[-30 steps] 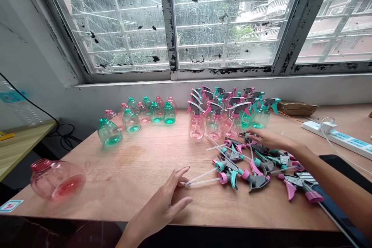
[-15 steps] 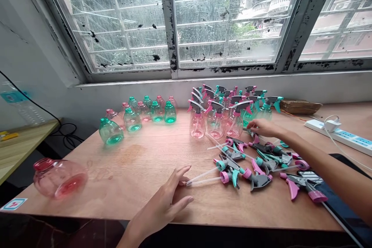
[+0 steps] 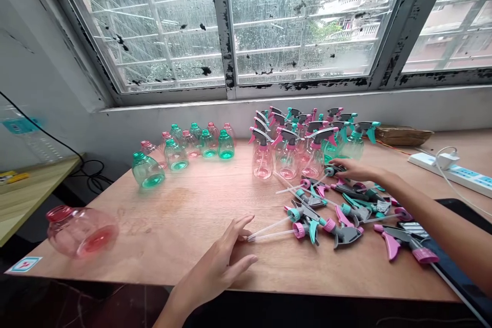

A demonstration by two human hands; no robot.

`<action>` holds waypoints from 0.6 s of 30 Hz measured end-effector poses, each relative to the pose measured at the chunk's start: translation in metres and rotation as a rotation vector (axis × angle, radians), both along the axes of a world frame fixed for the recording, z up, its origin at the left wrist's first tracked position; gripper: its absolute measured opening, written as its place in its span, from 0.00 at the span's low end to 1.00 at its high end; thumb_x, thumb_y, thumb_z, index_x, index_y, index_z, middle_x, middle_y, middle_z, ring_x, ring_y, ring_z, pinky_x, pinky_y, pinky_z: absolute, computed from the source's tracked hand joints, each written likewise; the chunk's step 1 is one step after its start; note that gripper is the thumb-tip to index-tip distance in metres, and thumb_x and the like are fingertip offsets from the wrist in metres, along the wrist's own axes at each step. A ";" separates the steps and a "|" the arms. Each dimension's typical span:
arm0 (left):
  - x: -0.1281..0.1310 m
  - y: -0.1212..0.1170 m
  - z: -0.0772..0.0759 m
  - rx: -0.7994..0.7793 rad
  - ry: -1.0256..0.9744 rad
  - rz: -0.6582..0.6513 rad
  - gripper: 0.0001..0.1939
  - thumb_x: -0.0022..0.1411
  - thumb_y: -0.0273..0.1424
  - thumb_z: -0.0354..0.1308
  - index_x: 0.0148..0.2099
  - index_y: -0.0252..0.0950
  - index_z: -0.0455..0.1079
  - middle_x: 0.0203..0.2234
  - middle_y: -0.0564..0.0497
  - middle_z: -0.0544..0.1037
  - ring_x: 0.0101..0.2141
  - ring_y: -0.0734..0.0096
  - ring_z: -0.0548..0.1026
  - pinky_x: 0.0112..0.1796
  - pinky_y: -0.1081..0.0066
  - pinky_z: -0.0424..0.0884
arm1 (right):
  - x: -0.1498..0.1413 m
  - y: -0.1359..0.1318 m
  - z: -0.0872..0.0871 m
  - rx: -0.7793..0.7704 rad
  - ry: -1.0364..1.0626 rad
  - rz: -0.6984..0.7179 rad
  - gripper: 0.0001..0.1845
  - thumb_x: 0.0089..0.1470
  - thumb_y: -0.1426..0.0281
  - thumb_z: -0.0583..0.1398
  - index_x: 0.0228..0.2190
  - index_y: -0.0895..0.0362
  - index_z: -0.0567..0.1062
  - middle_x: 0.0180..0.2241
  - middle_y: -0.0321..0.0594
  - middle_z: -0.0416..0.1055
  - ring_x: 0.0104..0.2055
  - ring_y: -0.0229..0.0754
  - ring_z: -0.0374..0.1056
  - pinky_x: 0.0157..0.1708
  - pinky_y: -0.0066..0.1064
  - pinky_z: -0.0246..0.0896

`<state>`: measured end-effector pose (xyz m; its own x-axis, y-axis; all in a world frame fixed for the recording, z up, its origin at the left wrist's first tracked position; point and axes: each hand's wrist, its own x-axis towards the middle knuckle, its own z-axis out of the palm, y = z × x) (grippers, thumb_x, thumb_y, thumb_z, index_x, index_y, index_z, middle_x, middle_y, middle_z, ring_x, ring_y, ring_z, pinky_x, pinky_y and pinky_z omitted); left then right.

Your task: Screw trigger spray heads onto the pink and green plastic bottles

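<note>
Noting first, lower left of the frame: pink bottle (image 3: 82,233), no head on it, near the edge of the surface (image 3: 215,189). Looks tilted; the wide view may cause that. Risk: a bump could send it over the edge.

Left of centre: green bottle (image 3: 148,171) and, behind it, bare bottles (image 3: 208,144). Probably light, so a passing arm could topple them.

Lower centre: left hand (image 3: 221,261), thumb and fingers apart, fingertips at the ends of two tubes (image 3: 269,230); contact cannot be told. A careless drag here would pull the heads on those tubes.

Upper right of centre: capped bottles (image 3: 287,164), packed close. A knock to the front row would likely pass backward.

Right of centre: heads (image 3: 348,236) piled loosely, tubes crossing. At the pile's back, just in front of the capped bottles, one spray head (image 3: 332,169) lies at the right hand (image 3: 355,170); fingers appear closed on it, tube trailing down-left. Likely faults: tube snags a neighbour; a weak pinch lets the head twist; knuckles strike a bottle.

Far right: forearm above a dark device (image 3: 457,261), power strip (image 3: 453,170) beyond. A low elbow could shove the device.
</note>
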<state>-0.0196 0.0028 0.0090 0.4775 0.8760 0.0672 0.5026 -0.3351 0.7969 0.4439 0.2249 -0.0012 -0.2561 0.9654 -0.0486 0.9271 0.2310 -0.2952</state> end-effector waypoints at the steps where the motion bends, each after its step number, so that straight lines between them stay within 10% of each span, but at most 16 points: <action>1: 0.000 0.000 0.001 -0.002 -0.001 0.003 0.36 0.69 0.30 0.58 0.71 0.54 0.47 0.54 0.48 0.73 0.56 0.59 0.72 0.59 0.57 0.67 | 0.000 0.000 0.001 0.008 0.007 -0.007 0.12 0.66 0.66 0.61 0.50 0.54 0.75 0.54 0.43 0.74 0.49 0.51 0.74 0.50 0.46 0.72; 12: 0.001 0.000 0.002 0.007 0.003 0.014 0.36 0.69 0.29 0.58 0.71 0.53 0.48 0.54 0.47 0.74 0.55 0.58 0.73 0.59 0.56 0.68 | 0.018 -0.052 0.039 0.099 0.110 -0.096 0.23 0.61 0.71 0.56 0.56 0.62 0.71 0.48 0.55 0.79 0.49 0.57 0.75 0.40 0.36 0.71; 18: 0.003 -0.003 0.003 0.113 -0.006 0.035 0.30 0.70 0.31 0.55 0.70 0.52 0.52 0.54 0.48 0.74 0.53 0.60 0.75 0.56 0.61 0.72 | -0.017 -0.118 0.021 0.154 0.125 -0.088 0.18 0.52 0.62 0.58 0.42 0.54 0.79 0.45 0.52 0.82 0.48 0.70 0.74 0.44 0.50 0.70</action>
<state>-0.0161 -0.0004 0.0124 0.4463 0.8788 0.1691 0.5105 -0.4052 0.7584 0.4269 0.1065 0.0197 -0.1655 0.9778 0.1284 0.9040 0.2025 -0.3766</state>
